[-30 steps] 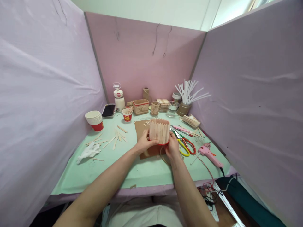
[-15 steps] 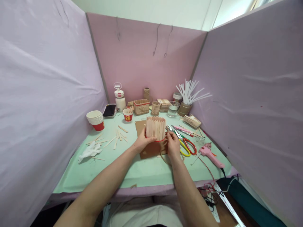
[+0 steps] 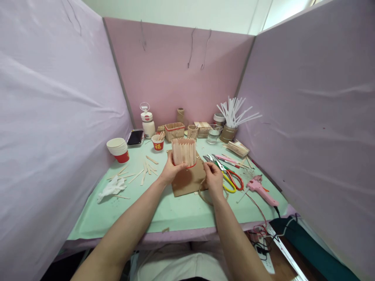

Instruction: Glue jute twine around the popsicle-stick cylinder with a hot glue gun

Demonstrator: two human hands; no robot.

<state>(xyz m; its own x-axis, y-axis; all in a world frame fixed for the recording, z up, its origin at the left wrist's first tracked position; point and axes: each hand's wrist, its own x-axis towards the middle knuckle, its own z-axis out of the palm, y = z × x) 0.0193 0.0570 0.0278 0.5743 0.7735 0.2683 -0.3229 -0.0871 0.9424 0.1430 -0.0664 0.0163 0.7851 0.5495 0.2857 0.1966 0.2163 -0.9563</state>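
Note:
My left hand [image 3: 171, 168] is closed around the lower side of a cup-shaped holder of upright wooden craft sticks [image 3: 184, 152]. A red band runs round the holder's bottom edge. To its right, my right hand [image 3: 213, 175] has thumb and forefinger pinched together on a tan cord, whose end is too small to make out. The cord [image 3: 202, 197] loops down below that hand onto the table. Beneath both hands lies a brown cardboard sheet [image 3: 186, 185].
Beside my right hand lie red-handled scissors [image 3: 234, 180] and yellow-handled cutters [image 3: 229, 185]. Farther right rests a pink glue gun [image 3: 262, 192]. Loose sticks [image 3: 145, 171], a crumpled tissue [image 3: 113, 188] and stacked paper cups [image 3: 118, 150] are on the left. A glass of water [image 3: 213, 134] stands behind.
My left hand has moved the stick holder left and slightly up, away from my right hand. A gap now shows between holder and right hand, which has barely moved.

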